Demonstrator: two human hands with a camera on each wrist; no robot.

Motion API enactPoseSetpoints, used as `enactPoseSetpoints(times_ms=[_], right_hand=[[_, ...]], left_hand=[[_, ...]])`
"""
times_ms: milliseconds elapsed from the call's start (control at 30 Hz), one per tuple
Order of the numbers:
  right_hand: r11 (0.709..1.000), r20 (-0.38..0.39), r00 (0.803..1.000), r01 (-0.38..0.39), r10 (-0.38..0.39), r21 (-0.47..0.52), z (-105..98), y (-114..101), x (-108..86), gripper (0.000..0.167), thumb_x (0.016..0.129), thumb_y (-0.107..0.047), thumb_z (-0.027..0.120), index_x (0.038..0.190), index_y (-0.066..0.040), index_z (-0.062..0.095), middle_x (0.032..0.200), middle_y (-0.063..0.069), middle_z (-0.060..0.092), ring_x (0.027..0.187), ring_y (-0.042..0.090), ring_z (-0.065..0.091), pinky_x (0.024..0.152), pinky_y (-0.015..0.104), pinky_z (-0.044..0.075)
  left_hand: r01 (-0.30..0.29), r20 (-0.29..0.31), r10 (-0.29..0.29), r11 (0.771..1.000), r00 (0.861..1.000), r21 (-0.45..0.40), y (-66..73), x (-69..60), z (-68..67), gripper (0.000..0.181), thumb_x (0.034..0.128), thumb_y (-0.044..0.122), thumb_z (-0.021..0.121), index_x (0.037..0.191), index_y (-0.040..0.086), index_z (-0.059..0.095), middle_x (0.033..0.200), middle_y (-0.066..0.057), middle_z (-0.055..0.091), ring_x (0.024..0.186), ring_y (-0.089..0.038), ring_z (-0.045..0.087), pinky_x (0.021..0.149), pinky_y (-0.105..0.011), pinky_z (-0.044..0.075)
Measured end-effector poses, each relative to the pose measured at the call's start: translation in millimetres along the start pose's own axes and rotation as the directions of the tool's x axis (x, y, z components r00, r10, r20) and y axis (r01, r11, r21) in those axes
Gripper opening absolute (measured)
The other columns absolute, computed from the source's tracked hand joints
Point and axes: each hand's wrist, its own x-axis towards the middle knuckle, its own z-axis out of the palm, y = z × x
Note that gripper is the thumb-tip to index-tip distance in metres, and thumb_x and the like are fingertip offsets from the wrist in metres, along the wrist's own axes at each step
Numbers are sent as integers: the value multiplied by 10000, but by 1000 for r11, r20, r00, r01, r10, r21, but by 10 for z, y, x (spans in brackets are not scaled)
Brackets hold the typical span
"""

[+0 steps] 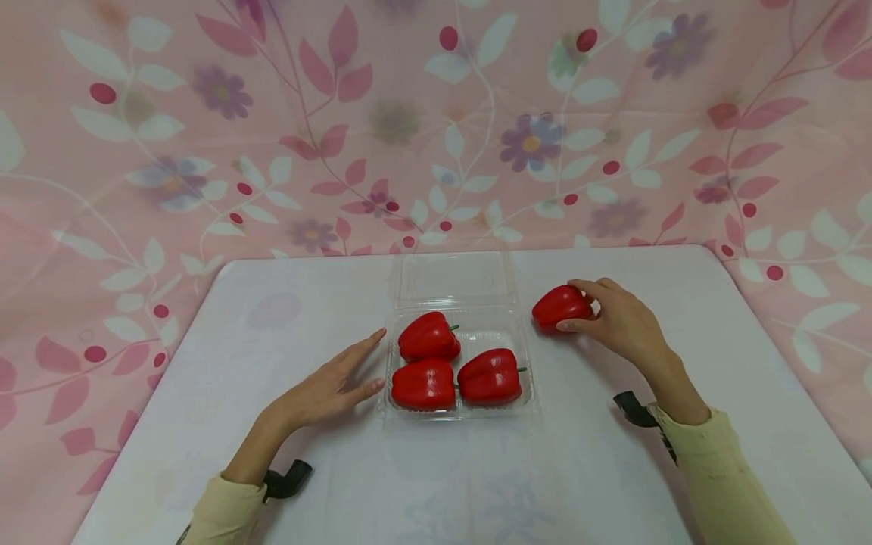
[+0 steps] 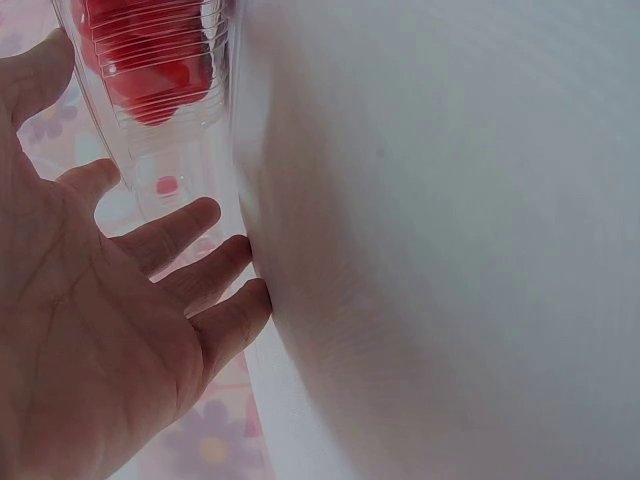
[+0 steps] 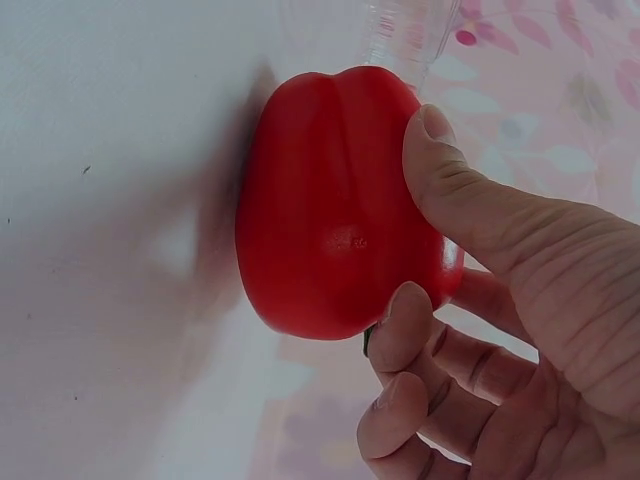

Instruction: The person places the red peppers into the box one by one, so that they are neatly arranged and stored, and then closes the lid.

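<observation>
My right hand (image 1: pixel 623 322) grips a red bell pepper (image 1: pixel 560 309) just right of the clear plastic container. In the right wrist view, thumb and fingers close around this pepper (image 3: pixel 335 210), whose green stem points toward the fingers. Three more red peppers lie inside the open container (image 1: pixel 487 322): one at the back left (image 1: pixel 428 337), one at the front left (image 1: pixel 422 384) and one at the front right (image 1: pixel 489 377). Beside the container's left wall is my left hand (image 1: pixel 330 386), its fingers extended and spread, holding nothing. In the left wrist view its fingertips are close to the ribbed plastic wall (image 2: pixel 160 60).
The container's clear lid (image 1: pixel 455 278) is folded back toward the far edge of the white table (image 1: pixel 436 484). A pink floral cloth (image 1: pixel 395 121) hangs behind the table. Black wrist devices (image 1: pixel 289 478) sit at both sleeves.
</observation>
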Motion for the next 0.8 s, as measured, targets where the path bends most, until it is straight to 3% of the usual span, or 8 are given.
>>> enactPoseSetpoints(times_ms=[467, 800], right_hand=[[1000, -10, 1000, -13, 13, 6, -96, -83, -18, 686, 797, -328, 834, 1369, -78, 551, 1068, 137, 583, 842, 285, 555, 644, 425, 542], [1000, -34, 999, -2, 3, 9, -176, -149, -36, 710, 784, -373, 839, 1366, -80, 556, 1031, 112, 583, 797, 260, 554, 579, 329, 492]], left_hand=[[-4, -6, 4, 1000, 1000, -18, 4, 4, 2, 801, 928, 591, 555, 1581, 379, 142, 1609, 33, 221, 1456, -259, 239, 1077, -637, 297], [6, -1, -6, 1000, 1000, -15, -4, 1, 8, 809, 924, 592, 559, 1584, 369, 147, 1610, 20, 225, 1455, -270, 244, 1069, -640, 306]])
